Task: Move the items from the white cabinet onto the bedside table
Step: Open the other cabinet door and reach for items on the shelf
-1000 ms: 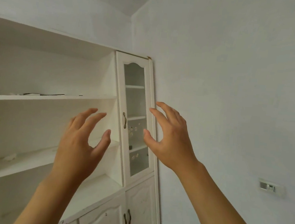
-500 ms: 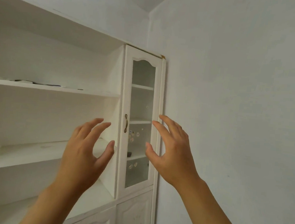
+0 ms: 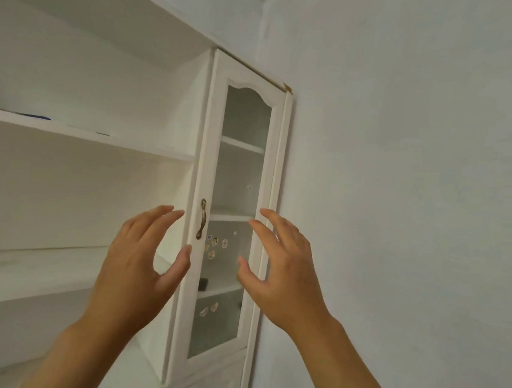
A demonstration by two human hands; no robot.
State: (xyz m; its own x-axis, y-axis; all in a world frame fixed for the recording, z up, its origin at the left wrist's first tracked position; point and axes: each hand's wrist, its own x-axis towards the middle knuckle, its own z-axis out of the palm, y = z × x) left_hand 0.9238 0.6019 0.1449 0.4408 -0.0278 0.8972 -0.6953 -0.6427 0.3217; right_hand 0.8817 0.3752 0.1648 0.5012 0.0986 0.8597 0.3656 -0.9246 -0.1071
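A pale plastered wall (image 3: 403, 191) fills the space to the right of and beyond the right hand, meeting the tall white wooden cabinet (image 3: 78, 193) that spreads out behind and to the left of both hands. The cabinet's open white shelves (image 3: 68, 135) run leftward from the left hand, one above its fingertips and one level with its wrist; on the upper shelf, far up and to the left of that hand, lie some thin flat dark items (image 3: 35, 116), too edge-on to identify. Straight ahead, framed in the gap between the two hands, stands a narrow white door with an arched glass pane (image 3: 242, 161), closed. The left hand (image 3: 137, 264) is raised with its back to the camera, fingers spread and loosely bent, thumb out toward the door frame, holding nothing. The right hand (image 3: 285, 273) mirrors it just across the gap, fingers fanned and curved, thumb pointing inward, also holding nothing and touching nothing that can be seen. A curved bronze metal handle (image 3: 202, 219) sits on the door frame just beyond the left hand's fingertips. Small colourful stickers (image 3: 214, 246) dot the glass between the two thumbs, and a small dark object (image 3: 203, 284) rests on an inner shelf just right of the left thumb.
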